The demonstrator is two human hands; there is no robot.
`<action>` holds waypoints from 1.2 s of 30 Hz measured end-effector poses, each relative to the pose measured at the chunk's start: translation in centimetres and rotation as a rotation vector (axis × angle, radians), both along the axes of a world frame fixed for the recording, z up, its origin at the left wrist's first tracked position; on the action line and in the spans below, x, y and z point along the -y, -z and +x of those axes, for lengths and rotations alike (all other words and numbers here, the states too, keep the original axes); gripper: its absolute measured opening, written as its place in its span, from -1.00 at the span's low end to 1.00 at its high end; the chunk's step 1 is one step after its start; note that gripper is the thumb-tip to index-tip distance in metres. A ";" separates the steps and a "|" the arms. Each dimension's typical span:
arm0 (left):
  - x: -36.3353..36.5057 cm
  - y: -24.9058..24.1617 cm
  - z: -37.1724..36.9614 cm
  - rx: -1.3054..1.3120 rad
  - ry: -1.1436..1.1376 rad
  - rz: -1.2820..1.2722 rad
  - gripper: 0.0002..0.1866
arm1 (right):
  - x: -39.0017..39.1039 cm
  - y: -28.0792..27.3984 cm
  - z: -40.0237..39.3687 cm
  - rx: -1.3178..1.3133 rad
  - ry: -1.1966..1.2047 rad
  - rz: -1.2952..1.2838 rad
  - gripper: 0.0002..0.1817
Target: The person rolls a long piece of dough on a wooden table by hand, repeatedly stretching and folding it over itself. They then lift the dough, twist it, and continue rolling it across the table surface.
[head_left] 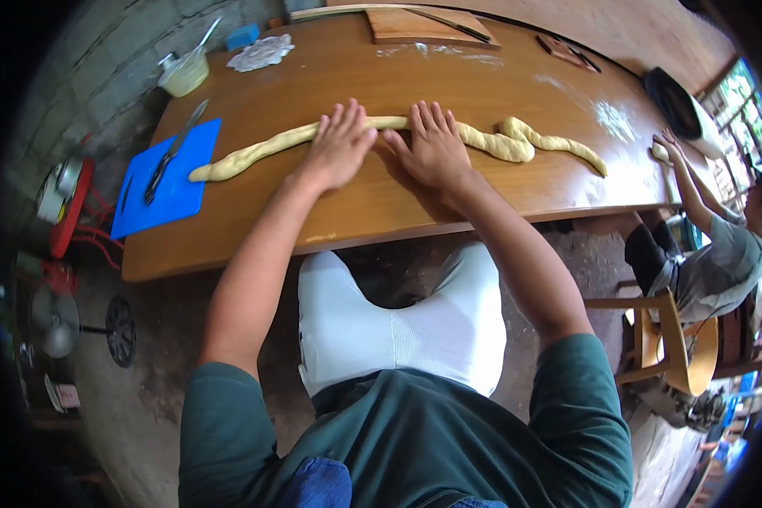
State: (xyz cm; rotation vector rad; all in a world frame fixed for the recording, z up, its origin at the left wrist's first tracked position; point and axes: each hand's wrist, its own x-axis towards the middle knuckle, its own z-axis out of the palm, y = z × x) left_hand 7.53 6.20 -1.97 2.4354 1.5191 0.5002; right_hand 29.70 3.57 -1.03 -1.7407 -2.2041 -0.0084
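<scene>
A long rope of dough (254, 154) lies across the wooden table (381, 212), running from a blue cutting board (165, 190) out past both hands to a thicker, kinked stretch with a loop in it (516, 140). The left hand (340, 144) and right hand (434, 151) lie flat on the middle of the rope, side by side, fingers stretched out and slightly spread, palms pressing down rather than gripping anything. Left of the fingers the rope looks fairly even and thin; right of them it is lumpier and folded on itself, so I judge the rolling partly done, with the right portion left to even out.

A knife (171, 152) lies on the cutting board, just beside the rope's left end. Beyond the fingertips, at the far edge, sit a wooden board (415, 25), a plastic cup with a utensil in it (184, 72) and a patch of flour (614, 118). Well to the right of the fingers, another person's hands (667, 146) rest on a small piece of dough at the table's end.
</scene>
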 end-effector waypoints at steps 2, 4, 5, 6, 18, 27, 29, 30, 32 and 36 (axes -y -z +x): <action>-2.5 -1.2 0.6 -0.076 -0.088 -0.074 -0.12 | -3.6 -1.2 -0.4 0.008 0.110 -0.113 0.09; -4.9 -1.8 0.9 -0.084 -0.121 -0.123 -0.12 | -6.6 -1.7 -0.9 0.013 0.194 -0.223 0.11; -6.3 -1.9 1.2 -0.124 -0.194 -0.131 -0.11 | -8.0 -1.7 -1.0 -0.009 0.194 -0.225 0.10; -7.5 -2.0 1.7 -0.159 -0.264 -0.139 -0.11 | -9.3 -1.8 -0.9 -0.028 0.198 -0.227 0.09; -22.2 -1.4 3.6 -0.263 -0.369 -0.019 -0.20 | -24.4 -0.9 -0.2 -0.081 0.174 0.033 -0.02; -22.7 -0.2 3.5 -0.167 -0.179 0.342 -0.33 | -25.0 -1.3 -0.8 0.025 0.043 0.144 -0.29; -20.3 -0.3 3.7 -0.194 -0.220 0.231 -0.30 | -23.6 0.1 -0.6 0.012 0.111 0.090 -0.29; -19.2 -0.7 3.7 -0.221 -0.233 0.125 -0.28 | -22.5 0.0 -0.8 0.009 0.099 0.097 -0.29; -17.0 -1.9 3.4 -0.290 -0.222 0.052 -0.22 | -20.2 -0.1 -0.7 0.063 0.146 0.001 -0.26; -12.3 -1.6 2.7 -0.320 -0.223 0.054 -0.22 | -14.9 -1.1 -1.0 0.038 0.154 -0.086 -0.18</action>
